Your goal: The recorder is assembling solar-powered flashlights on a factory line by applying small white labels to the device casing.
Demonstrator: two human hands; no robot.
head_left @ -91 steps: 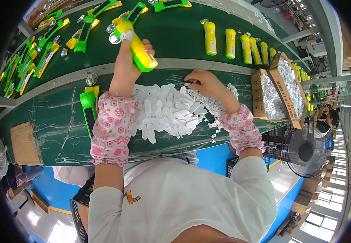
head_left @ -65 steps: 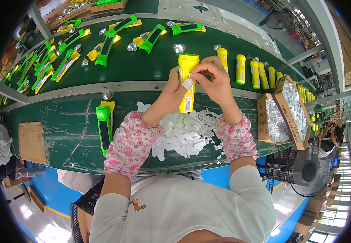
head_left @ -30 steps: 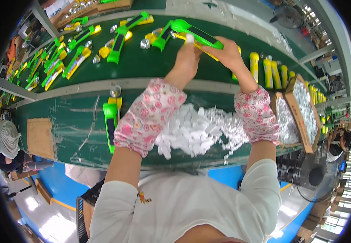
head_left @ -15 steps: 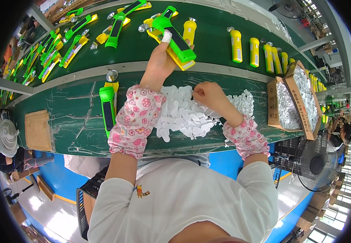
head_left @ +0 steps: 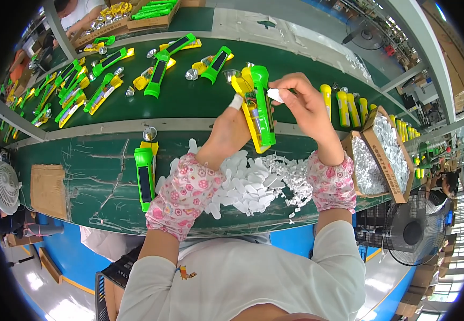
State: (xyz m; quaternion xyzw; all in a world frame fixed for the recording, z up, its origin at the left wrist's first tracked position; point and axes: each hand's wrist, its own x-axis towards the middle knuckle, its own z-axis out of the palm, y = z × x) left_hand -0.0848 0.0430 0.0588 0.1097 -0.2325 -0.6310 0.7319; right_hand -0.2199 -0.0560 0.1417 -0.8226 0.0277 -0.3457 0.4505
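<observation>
In my left hand (head_left: 225, 131) is a flashlight (head_left: 264, 115) with a green half and a yellow half spread apart, wires showing between them and its silver reflector hanging out at the top. A thumb of that hand has a white wrapping. Close to its right side, my right hand (head_left: 309, 109) pinches a small white flat piece (head_left: 275, 95) between thumb and fingertips. Below both hands lies a pile of white oval pieces (head_left: 245, 184), with smaller white bits (head_left: 296, 182) heaped beside it. Another green-and-yellow flashlight (head_left: 144, 174) lies to the left of my left sleeve.
Beyond a metal rail, a green belt (head_left: 119, 104) carries several opened flashlights on the left and yellow ones (head_left: 343, 107) on the right. Cardboard boxes of white pieces (head_left: 368, 174) stand at right. A cardboard sheet (head_left: 49, 187) lies at left. A person (head_left: 77, 16) sits far left.
My left hand has brought the flashlight lower and turned it so its opened side shows. My right hand has risen from the white pile to the flashlight, now with a white piece.
</observation>
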